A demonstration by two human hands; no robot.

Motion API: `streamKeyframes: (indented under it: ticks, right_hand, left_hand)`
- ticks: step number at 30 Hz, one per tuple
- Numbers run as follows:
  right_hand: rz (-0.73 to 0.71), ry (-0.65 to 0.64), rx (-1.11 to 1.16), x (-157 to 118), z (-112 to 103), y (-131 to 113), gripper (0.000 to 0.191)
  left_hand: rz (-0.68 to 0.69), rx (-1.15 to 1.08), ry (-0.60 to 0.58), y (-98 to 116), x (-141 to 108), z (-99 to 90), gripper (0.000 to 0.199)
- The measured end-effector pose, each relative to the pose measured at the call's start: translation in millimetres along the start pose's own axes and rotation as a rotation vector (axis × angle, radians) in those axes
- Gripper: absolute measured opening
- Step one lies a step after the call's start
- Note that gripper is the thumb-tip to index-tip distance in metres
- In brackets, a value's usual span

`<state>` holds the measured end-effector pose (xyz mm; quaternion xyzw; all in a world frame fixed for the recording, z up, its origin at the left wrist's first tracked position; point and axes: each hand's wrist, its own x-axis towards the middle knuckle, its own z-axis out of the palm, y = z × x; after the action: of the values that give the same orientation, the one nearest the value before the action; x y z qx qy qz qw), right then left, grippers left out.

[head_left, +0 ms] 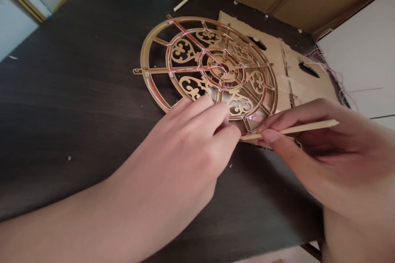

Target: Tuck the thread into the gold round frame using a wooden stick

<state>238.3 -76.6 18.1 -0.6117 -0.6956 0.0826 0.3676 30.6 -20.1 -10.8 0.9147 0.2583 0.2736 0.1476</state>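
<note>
One round golden frame [233, 76], upper centre, with wires [187, 68] | right hand [327, 148] pinches pale stick [308, 127], lower right | left hand [194, 144] curled at frame's lower edge, its pinch I cannot tell

The round frame [232, 75] is looking like smooth, semi-glossy plastic, the stick [308, 127] like matt wood; the cardboard sheet [300, 90] is showing rough edges, the tabletop [77, 111] satiny woodgrain.
</note>
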Motion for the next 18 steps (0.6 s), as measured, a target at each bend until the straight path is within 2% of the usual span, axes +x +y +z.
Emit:
streamKeyframes:
  ticks: [10,18]
  right_hand:
    - [0.034,0.04,0.087,-0.5,4.6,0.1,0.014]
    - [0.02,-0.014,0.062,1.9,3.0,-0.6,0.013]
  left_hand:
    - [-0.009,-0.008,-0.009,-1.0,-0.4,2.3,0.024]
    - [-0.033,-0.025,-0.03,0.6,1.0,1.7,0.024]
